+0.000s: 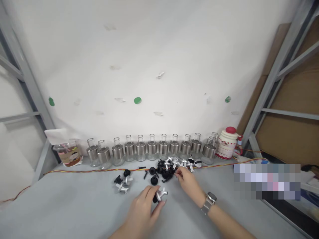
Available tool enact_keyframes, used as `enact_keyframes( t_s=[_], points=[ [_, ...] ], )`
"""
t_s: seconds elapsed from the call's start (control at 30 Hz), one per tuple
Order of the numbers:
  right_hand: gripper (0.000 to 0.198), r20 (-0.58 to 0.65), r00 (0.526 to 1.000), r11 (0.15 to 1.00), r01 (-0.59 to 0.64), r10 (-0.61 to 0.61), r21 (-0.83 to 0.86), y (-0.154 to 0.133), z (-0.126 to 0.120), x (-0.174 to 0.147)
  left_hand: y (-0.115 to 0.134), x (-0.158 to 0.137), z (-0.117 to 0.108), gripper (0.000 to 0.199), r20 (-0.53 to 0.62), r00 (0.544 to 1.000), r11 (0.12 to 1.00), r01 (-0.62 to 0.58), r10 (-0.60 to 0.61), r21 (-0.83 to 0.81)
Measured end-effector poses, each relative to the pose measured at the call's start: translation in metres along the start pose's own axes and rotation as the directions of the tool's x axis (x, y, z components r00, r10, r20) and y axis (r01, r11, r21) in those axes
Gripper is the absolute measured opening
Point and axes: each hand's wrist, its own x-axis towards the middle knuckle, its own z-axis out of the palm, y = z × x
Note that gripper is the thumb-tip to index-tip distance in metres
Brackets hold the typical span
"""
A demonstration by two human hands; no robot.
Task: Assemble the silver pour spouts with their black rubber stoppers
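Note:
My left hand [144, 207] is closed around a bottle pourer [161, 194] with a silver spout and a black ribbed stopper, its spout pointing right. At the right edge of a pile of black parts [165, 172], my right hand [188, 184] has its fingers pinched together; what is between them is too small or hidden to name. Silver spout pieces [175, 162] lie behind that pile. Round black caps [154, 180] and small black levers [145, 174] are scattered to its left. Farther left sits a small group of silver and black pourers [122, 188].
Several glass bottles with metal sleeves [141, 147] stand along the wall. A plastic tub [69, 156] is at the left, a cream jar with a red lid [226, 144] at the right. Twisted wire [87, 170] crosses the grey table [74, 205]. A blurred-out patch lies right.

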Motion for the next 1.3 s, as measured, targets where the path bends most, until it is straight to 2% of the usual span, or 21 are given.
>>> enact_keyframes(
  t_s=[0.23,0.3,0.37,0.47,0.63,0.73,0.9,0.97,1.17,1.3],
  points=[
    [0.019,0.152,0.988,0.945,-0.058,0.008,0.322,-0.044,-0.006,-0.015,0.003,0.005,0.001,0.022,-0.018,0.988,0.931,0.138,-0.153,-0.338],
    [0.019,0.177,0.983,0.855,-0.123,0.036,0.504,-0.055,-0.008,-0.021,0.004,0.004,0.002,0.023,-0.008,0.982,0.897,0.167,-0.187,-0.408],
    [0.019,0.169,0.983,0.771,-0.162,0.071,0.616,-0.062,-0.009,-0.026,0.005,0.004,0.004,0.022,0.018,0.976,0.847,0.199,-0.218,-0.493],
    [0.021,0.187,0.977,0.702,-0.201,0.098,0.683,-0.068,-0.006,-0.031,0.005,0.003,0.008,0.019,0.081,0.962,0.744,0.254,-0.261,-0.619],
    [0.017,0.300,0.952,0.591,-0.273,0.055,0.759,-0.069,-0.001,-0.036,0.006,0.005,0.009,0.022,0.203,0.944,0.597,0.323,-0.261,-0.734],
    [0.016,0.320,0.946,0.568,-0.296,0.062,0.768,-0.069,-0.001,-0.037,0.006,0.007,0.008,0.022,0.240,0.939,0.515,0.337,-0.246,-0.788],
    [0.018,0.340,0.937,0.545,-0.330,0.086,0.771,-0.070,-0.002,-0.036,0.009,0.008,0.009,0.026,0.272,0.933,0.453,0.353,-0.235,-0.819],
    [0.019,0.344,0.935,0.561,-0.333,0.089,0.758,-0.070,-0.002,-0.035,0.010,0.009,0.009,0.030,0.289,0.926,0.434,0.370,-0.242,-0.821],
    [0.021,0.281,0.959,0.739,-0.221,0.046,0.637,-0.066,0.000,-0.033,0.009,0.010,0.009,0.036,0.344,0.891,0.325,0.432,-0.295,-0.841],
    [0.028,0.177,0.980,0.868,-0.012,-0.087,0.496,-0.066,-0.002,-0.036,0.005,0.011,0.012,0.042,0.401,0.855,0.233,0.485,-0.331,-0.843]
  ],
)
